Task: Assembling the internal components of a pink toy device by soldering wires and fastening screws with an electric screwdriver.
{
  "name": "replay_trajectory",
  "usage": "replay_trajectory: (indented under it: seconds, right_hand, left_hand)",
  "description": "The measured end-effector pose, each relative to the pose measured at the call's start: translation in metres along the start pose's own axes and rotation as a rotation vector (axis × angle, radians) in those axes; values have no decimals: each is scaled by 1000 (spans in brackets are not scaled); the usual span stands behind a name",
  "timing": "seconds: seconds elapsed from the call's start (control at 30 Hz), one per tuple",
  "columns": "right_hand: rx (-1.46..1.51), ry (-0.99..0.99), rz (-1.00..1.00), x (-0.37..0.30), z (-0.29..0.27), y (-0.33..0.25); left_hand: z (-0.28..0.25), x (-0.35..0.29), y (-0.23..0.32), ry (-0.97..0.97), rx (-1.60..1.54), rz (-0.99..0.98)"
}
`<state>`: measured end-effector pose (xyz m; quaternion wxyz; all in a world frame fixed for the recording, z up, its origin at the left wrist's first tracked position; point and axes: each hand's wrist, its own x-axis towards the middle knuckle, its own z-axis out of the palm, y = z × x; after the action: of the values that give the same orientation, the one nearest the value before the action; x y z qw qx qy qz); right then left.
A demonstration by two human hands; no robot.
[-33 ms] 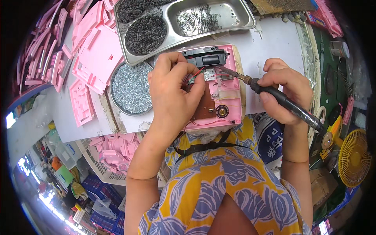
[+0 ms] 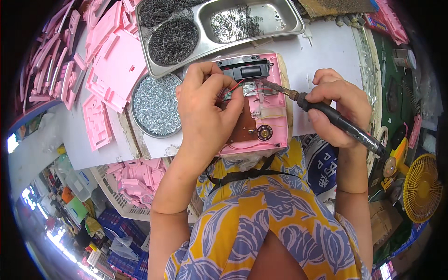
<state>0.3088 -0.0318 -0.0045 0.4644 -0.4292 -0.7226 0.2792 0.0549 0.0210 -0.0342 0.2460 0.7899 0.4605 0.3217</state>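
Note:
My right hand (image 2: pixel 343 107) grips the black handle of a soldering iron (image 2: pixel 333 119). Its tip reaches over a metal plate (image 2: pixel 250 87) inside an open pink plastic casing (image 2: pixel 279 133). On the casing's left side my left hand (image 2: pixel 205 105) is closed, thumb and fingers pinching thin red and green wires (image 2: pixel 236 86); where the wires end is hidden by the fingers. A black plastic part (image 2: pixel 249 71) lies at the casing's far end. Nearer me are a brown circuit board (image 2: pixel 243 123) and a small round speaker-like part (image 2: pixel 265 133).
A round dish of screws (image 2: pixel 156 106) stands left of the casing. Behind it, a metal tray (image 2: pixel 205 28) holds many small springs. Pink plastic panels (image 2: pixel 119 65) pile up at the far left. A basket (image 2: pixel 121 205) of pink parts is below the table edge; a yellow fan (image 2: pixel 422 186) is at right.

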Motion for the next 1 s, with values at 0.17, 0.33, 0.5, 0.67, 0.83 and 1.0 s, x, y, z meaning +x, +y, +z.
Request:
replay_trajectory:
  seconds: [0.17,0.33,0.5,0.67,0.83,1.0]
  right_hand:
    - [-36,-43,16,7,6,4]
    - [-18,-30,22,12,16,8]
    - [-13,-42,6,15,15,6]
    - [-6,-28,-10,14,15,7]
    - [-17,-28,-23,15,14,7]
    - [-10,-23,-26,14,14,6]
  left_hand:
    - [3,3,-2,50,-50,15]
    - [2,2,-2,12,-31,-12]
    - [0,2,0,12,-21,5]
    - [2,2,-3,28,-5,32]
    - [4,1,-3,20,-33,-1]
    - [3,2,-3,20,-23,18]
